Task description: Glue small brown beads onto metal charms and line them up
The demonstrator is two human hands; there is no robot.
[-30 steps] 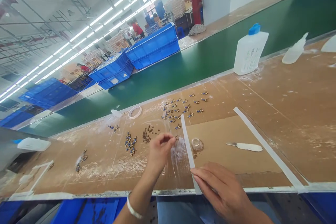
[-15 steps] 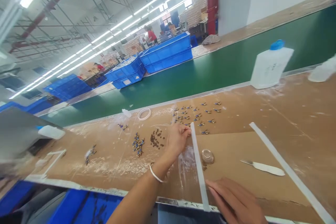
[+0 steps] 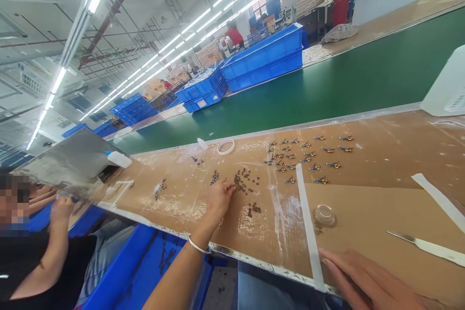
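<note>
Bench [image 3: 381,213], left hand [image 3: 220,196] at beads [image 3: 245,181], strip [image 3: 307,218] pointing away

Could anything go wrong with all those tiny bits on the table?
Maybe. The left hand reaches into the loose brown pieces; a nudge could scatter them. The small heap lies fairly close to the table edge, so some might roll off. The knife lies bare near the right hand, which could brush its blade.
</note>
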